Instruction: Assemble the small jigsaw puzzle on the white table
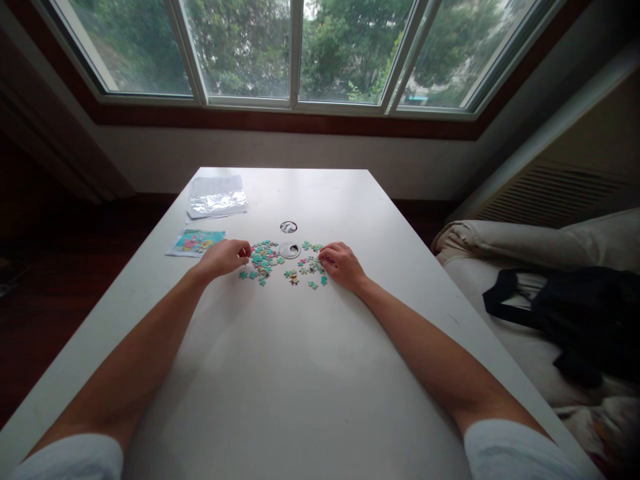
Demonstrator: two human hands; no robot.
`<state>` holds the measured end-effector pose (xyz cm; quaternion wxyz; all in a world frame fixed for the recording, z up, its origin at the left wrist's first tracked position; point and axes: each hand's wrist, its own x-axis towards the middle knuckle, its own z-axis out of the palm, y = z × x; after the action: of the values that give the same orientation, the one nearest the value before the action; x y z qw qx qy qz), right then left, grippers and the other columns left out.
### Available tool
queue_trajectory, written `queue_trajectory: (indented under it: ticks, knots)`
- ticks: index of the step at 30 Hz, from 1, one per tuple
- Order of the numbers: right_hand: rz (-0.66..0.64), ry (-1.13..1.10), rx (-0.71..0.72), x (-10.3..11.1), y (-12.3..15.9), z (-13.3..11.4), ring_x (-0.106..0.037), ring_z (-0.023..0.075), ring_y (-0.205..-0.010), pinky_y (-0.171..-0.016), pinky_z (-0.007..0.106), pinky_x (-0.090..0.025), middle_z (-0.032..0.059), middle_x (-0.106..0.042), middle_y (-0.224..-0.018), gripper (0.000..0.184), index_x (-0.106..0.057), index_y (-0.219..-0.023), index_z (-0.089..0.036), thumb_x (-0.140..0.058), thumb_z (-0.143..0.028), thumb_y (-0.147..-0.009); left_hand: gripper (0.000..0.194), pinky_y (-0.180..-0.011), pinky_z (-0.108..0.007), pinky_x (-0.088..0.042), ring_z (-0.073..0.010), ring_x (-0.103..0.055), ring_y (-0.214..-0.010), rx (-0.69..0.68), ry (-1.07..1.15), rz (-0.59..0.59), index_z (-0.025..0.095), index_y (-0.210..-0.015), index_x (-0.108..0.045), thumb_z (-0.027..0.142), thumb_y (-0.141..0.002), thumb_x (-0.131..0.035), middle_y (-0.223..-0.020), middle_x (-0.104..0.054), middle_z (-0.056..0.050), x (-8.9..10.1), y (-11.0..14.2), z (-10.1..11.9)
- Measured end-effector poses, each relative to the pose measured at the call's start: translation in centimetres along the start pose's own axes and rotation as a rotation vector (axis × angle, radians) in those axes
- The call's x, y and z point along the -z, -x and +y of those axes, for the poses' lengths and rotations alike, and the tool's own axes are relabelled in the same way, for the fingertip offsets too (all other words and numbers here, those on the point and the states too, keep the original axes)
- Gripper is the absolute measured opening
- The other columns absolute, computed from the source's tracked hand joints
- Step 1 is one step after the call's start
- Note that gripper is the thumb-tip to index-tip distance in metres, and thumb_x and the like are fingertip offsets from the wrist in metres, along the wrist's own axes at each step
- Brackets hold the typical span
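Small jigsaw puzzle pieces in teal, green, pink and yellow lie in a left pile (265, 259) and a looser right cluster (311, 265) on the white table (310, 373). My left hand (226, 257) is at the outer edge of the left pile, fingers curled; whatever may be between them is too small to make out. Over the right cluster, my right hand (344, 264) has its fingers bent together on a puzzle piece, partly hidden beneath them. Between the two piles sits a round silver lid-like disc (289, 250), with a dark round object (289, 227) just beyond it.
A colourful picture packet (195, 243) lies left of my left hand. Behind it are a clear plastic bag and papers (218, 197). To the right, beyond the table's edge, a dark bag or cloth (590, 320) rests on a pale sofa (465, 273). A window is ahead.
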<state>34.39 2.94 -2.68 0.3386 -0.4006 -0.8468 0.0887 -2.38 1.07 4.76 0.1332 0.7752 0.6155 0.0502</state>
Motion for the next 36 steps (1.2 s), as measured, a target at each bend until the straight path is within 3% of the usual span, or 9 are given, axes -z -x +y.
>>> queue_trajectory:
  ticks: [6,11,15,19,26,30,36]
  knots:
    - [-0.003,0.008,0.019,0.0,-0.1,-0.4,-0.059,0.0261,-0.11,-0.101,0.046,-0.046,0.0053,-0.073,-0.108,0.015,-0.073,-0.091,-0.026,-0.066,-0.014,-0.085,0.025,-0.076,-0.028,-0.048,-0.0207,-0.07,-0.086,-0.01,0.182,0.174,0.027,-0.1,-0.078,0.041,-0.086,-0.062,-0.093,-0.079,-0.001,-0.9,0.4,3.7]
    - [-0.008,-0.07,0.023,0.0,-0.2,-2.3,-0.06,0.0255,-0.109,-0.099,0.045,-0.048,0.0052,-0.073,-0.107,0.014,-0.072,-0.092,-0.026,-0.063,-0.016,-0.089,0.023,-0.076,-0.029,-0.051,-0.0186,-0.07,-0.082,-0.073,0.437,0.239,0.024,-0.096,-0.076,0.04,-0.088,-0.063,-0.091,-0.079,-0.001,-3.8,0.9,7.3]
    - [-0.018,-0.165,0.079,-0.2,-0.2,-4.5,-0.062,0.0235,-0.107,-0.098,0.042,-0.049,0.0042,-0.074,-0.106,0.013,-0.072,-0.093,-0.027,-0.061,-0.021,-0.094,0.018,-0.075,-0.03,-0.051,-0.0176,-0.068,-0.083,-0.15,0.552,0.253,0.023,-0.092,-0.074,0.036,-0.089,-0.063,-0.09,-0.077,-0.002,-5.8,1.4,8.8]
    - [-0.049,-0.214,0.114,-0.2,-0.1,-5.8,-0.062,0.0234,-0.107,-0.1,0.043,-0.048,0.0044,-0.074,-0.106,0.012,-0.073,-0.093,-0.027,-0.063,-0.032,-0.096,0.017,-0.078,-0.031,-0.05,-0.0184,-0.065,-0.087,-0.188,0.573,0.322,0.022,-0.09,-0.073,0.036,-0.09,-0.063,-0.091,-0.074,-0.004,-6.6,1.9,9.6]
    - [-0.048,-0.302,0.111,-0.1,-0.2,-6.2,-0.064,0.0231,-0.103,-0.097,0.042,-0.049,0.0049,-0.074,-0.099,0.021,-0.073,-0.088,-0.027,-0.062,-0.042,-0.098,0.018,-0.077,-0.03,-0.05,-0.0166,-0.066,-0.079,-0.177,0.661,0.266,0.023,-0.09,-0.071,0.038,-0.09,-0.062,-0.086,-0.075,-0.002,-6.8,2.4,10.5]
    - [-0.043,-0.311,0.104,-0.4,-0.1,-6.0,-0.063,0.0232,-0.102,-0.096,0.042,-0.049,0.005,-0.074,-0.099,0.019,-0.072,-0.087,-0.026,-0.062,-0.039,-0.098,0.017,-0.075,-0.029,-0.049,-0.016,-0.066,-0.077,-0.19,0.628,0.25,0.023,-0.091,-0.072,0.036,-0.091,-0.061,-0.085,-0.075,-0.001,-6.8,2.4,10.4]
    - [-0.063,-0.201,0.048,-0.9,0.2,-5.5,-0.058,0.0255,-0.11,-0.101,0.047,-0.047,0.0061,-0.069,-0.113,0.013,-0.071,-0.082,-0.025,-0.065,-0.03,-0.094,0.014,-0.086,-0.032,-0.049,-0.0187,-0.065,-0.084,-0.214,0.414,0.266,0.024,-0.09,-0.073,0.028,-0.09,-0.06,-0.091,-0.075,-0.002,-6.7,2.1,9.7]
